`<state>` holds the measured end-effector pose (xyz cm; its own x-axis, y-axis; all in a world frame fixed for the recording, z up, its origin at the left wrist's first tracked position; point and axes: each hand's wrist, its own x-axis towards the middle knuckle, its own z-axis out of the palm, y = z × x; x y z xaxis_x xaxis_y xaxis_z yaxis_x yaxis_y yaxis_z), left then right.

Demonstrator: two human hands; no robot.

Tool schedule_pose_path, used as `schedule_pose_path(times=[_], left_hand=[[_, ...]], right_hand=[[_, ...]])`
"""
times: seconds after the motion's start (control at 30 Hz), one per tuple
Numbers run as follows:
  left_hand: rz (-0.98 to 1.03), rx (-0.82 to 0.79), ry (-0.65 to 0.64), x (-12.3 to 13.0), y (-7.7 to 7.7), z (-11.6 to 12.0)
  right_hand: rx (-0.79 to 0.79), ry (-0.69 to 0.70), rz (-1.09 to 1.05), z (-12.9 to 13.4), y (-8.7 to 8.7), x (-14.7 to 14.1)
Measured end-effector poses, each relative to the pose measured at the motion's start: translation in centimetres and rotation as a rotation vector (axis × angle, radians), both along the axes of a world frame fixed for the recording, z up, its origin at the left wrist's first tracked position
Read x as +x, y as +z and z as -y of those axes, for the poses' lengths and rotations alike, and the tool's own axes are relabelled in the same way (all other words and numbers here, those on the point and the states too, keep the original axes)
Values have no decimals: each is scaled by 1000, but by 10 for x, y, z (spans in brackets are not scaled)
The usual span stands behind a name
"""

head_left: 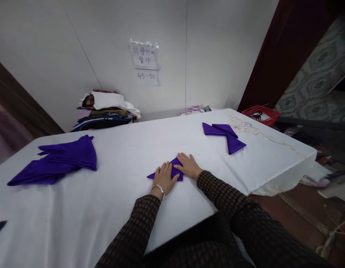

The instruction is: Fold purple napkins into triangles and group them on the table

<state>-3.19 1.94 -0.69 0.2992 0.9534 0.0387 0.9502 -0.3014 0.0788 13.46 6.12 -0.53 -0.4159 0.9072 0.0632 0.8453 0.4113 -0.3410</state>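
Note:
A purple cloth napkin (176, 169), folded into a small pointed shape, lies on the white-covered table in front of me. My left hand (164, 178), with a silver bracelet at the wrist, rests flat on its left part. Across the right part lies my right hand (188, 166), fingers stretched out and pressing down. Much of the napkin is hidden beneath both hands; a thin point shows at the left. Farther right are folded purple napkins (225, 134) in triangular shapes, touching one another. On the left sits a loose heap of purple napkins (63, 160).
The white tablecloth (127, 208) hangs over the table's right edge. Behind the table stands a stack of folded clothes (108, 109) against the wall. A handwritten paper sign (145, 61) is fixed there. Beyond the far right corner is a red basket (261, 114).

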Motion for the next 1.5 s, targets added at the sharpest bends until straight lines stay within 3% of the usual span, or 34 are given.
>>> schedule_pose_path(times=[0.5, 0.8, 1.0, 1.17, 1.3, 1.5], left_hand=[[-5, 10, -12, -1, 0, 0], [-7, 11, -9, -1, 0, 1], [0, 10, -10, 0, 1, 1], [17, -10, -16, -2, 1, 1], [17, 36, -56, -3, -1, 1], [31, -22, 5, -1, -3, 0]], right_hand=[[-64, -11, -29, -5, 5, 1], [-18, -15, -8, -4, 3, 4], [-70, -24, -27, -4, 17, 1], [78, 91, -86, 13, 29, -22], [38, 188, -104, 18, 24, -40], [-18, 104, -67, 5, 8, -37]])
